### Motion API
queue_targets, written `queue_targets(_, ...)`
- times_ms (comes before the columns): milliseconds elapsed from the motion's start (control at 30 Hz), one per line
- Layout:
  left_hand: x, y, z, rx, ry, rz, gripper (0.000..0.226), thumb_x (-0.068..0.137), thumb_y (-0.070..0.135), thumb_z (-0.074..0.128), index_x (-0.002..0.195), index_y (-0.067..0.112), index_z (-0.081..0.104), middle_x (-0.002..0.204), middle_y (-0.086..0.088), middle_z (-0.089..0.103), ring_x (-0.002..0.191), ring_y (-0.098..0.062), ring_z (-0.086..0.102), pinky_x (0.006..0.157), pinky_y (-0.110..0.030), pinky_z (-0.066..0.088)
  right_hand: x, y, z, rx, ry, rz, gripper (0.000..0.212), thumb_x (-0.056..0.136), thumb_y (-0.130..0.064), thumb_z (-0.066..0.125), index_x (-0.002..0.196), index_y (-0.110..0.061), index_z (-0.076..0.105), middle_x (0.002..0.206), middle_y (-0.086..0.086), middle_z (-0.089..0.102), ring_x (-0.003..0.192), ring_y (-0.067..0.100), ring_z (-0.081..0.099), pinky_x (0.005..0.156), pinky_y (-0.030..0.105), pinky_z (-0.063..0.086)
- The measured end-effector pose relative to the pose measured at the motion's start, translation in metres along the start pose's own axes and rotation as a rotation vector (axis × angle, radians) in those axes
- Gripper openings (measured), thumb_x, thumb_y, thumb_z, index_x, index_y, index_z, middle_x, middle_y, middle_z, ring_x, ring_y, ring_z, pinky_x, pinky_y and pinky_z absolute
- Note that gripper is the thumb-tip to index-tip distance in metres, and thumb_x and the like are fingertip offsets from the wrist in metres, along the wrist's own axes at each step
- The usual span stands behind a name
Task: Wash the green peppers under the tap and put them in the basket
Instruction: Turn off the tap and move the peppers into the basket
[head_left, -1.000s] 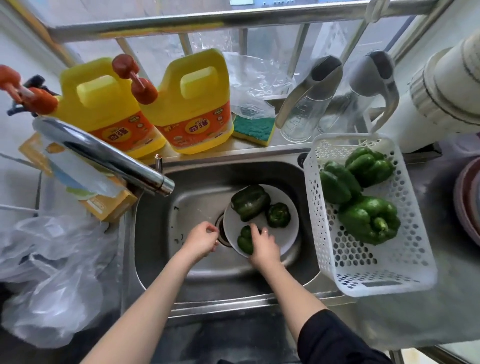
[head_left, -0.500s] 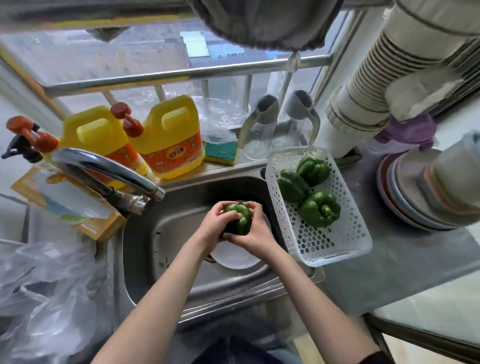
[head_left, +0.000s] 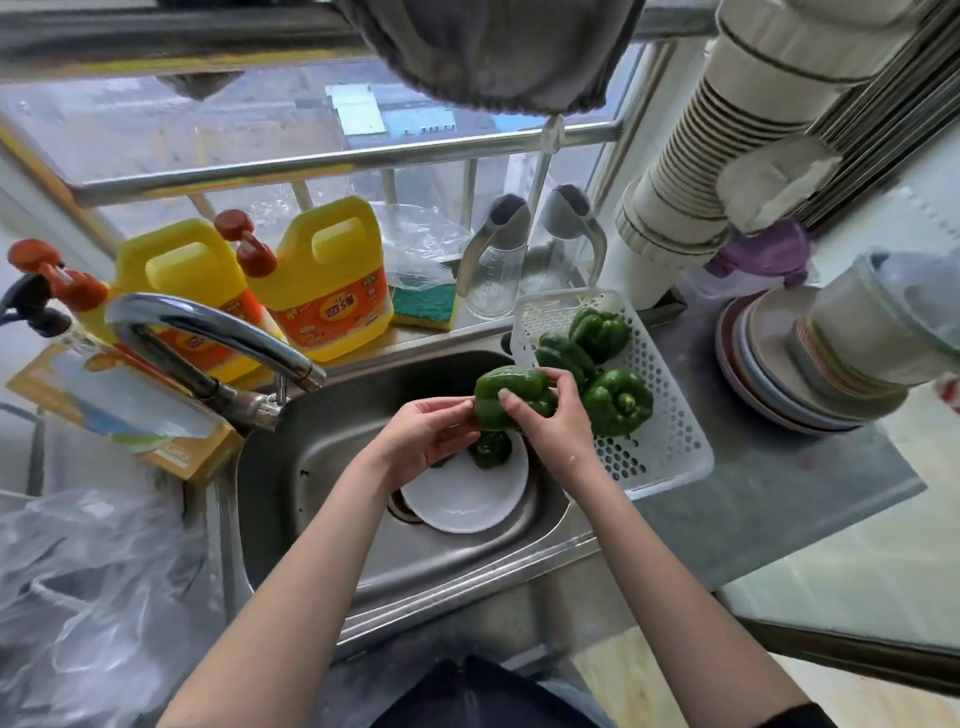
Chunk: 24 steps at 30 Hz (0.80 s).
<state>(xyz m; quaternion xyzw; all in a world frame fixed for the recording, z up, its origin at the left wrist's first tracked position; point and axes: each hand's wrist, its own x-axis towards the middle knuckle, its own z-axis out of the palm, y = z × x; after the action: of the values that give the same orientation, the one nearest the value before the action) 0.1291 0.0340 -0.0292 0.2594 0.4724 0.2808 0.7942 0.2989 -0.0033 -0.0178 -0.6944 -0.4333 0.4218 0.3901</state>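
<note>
Fingers of both hands — left hand, right hand — curl around one green pepper.

Single head-worn wide-angle view, looking forward and steeply down onto the sink from close above. Forearms entering from the lower edge, window rail beyond the sink, bench right of it.

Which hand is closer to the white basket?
Right. The right hand grips the pepper right beside the basket, by its near edge. The left hand holds the pepper's other side, over the sink.
</note>
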Motion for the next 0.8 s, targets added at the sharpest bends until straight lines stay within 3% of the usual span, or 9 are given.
queue_targets(133,0.002,0.001,0.006,0.103,0.015,0.053,0.021,0.089,0.003,0.061,0.109,0.004,0.067,0.084,-0.003,0.076,0.077,-0.013,0.073,0.067,-0.019,0.058,-0.002,-0.003,-0.007,0.038,0.002,-0.007,0.059,0.073,-0.038,0.08,0.12,-0.025,0.047,0.108,-0.002,0.062,0.102,0.017,0.063,0.092,0.038,0.054)
queue_targets(267,0.006,0.003,0.017,0.117,-0.011,0.078,0.015,0.089,0.004,0.061,0.101,0.008,0.07,0.083,-0.003,0.076,0.077,-0.012,0.072,0.067,-0.019,0.057,-0.008,-0.005,-0.018,0.108,0.075,-0.038,0.056,0.074,-0.036,0.078,0.119,-0.028,0.045,0.11,-0.003,0.059,0.106,0.018,0.062,0.092,0.035,0.053)
queue_targets(400,0.01,0.009,0.039,0.153,-0.063,0.172,0.016,0.089,-0.006,0.057,0.094,0.004,0.069,0.076,-0.003,0.075,0.07,-0.011,0.071,0.072,-0.019,0.058,-0.012,-0.007,-0.033,0.216,0.162,-0.025,0.053,0.077,-0.031,0.077,0.121,-0.027,0.048,0.113,-0.001,0.059,0.106,0.017,0.062,0.092,0.039,0.055)
queue_targets(500,0.013,0.014,0.057,0.279,-0.089,0.221,0.015,0.089,-0.006,0.058,0.092,0.004,0.069,0.082,-0.008,0.071,0.073,-0.012,0.068,0.076,-0.021,0.058,-0.014,-0.007,-0.041,0.322,0.269,-0.006,0.047,0.079,-0.026,0.076,0.118,-0.023,0.051,0.113,0.004,0.059,0.104,0.021,0.063,0.089,0.043,0.056)
queue_targets(600,0.016,0.017,0.068,0.412,-0.127,0.231,0.016,0.091,-0.004,0.056,0.094,0.005,0.069,0.084,-0.008,0.068,0.074,-0.01,0.066,0.076,-0.018,0.057,-0.015,-0.006,-0.045,0.375,0.357,0.063,0.058,0.066,-0.048,0.073,0.115,-0.022,0.054,0.111,0.003,0.062,0.102,0.021,0.065,0.087,0.046,0.056)
queue_targets(667,0.018,0.018,0.072,0.509,-0.146,0.231,0.017,0.092,-0.001,0.057,0.093,0.009,0.07,0.086,-0.009,0.068,0.082,-0.015,0.064,0.084,-0.024,0.056,-0.014,-0.004,-0.048,0.375,0.374,0.103,0.066,0.061,-0.057,0.068,0.116,-0.022,0.055,0.111,0.003,0.063,0.102,0.023,0.065,0.087,0.047,0.056)
queue_targets(733,0.021,0.018,0.077,0.646,-0.126,0.263,0.017,0.091,0.001,0.059,0.092,0.012,0.071,0.091,-0.012,0.069,0.088,-0.02,0.064,0.09,-0.03,0.054,-0.015,-0.003,-0.051,0.36,0.387,0.12,0.066,0.065,-0.054,0.067,0.119,-0.019,0.052,0.11,0.003,0.061,0.1,0.02,0.064,0.08,0.039,0.058)
queue_targets(800,0.026,0.015,0.084,0.875,-0.084,0.359,0.015,0.09,0.004,0.061,0.098,0.008,0.072,0.095,-0.011,0.07,0.089,-0.018,0.064,0.088,-0.027,0.052,-0.018,0.0,-0.056,0.252,0.4,0.103,0.057,0.077,-0.045,0.068,0.122,-0.015,0.049,0.111,0.004,0.06,0.094,0.012,0.061,0.071,0.022,0.052)
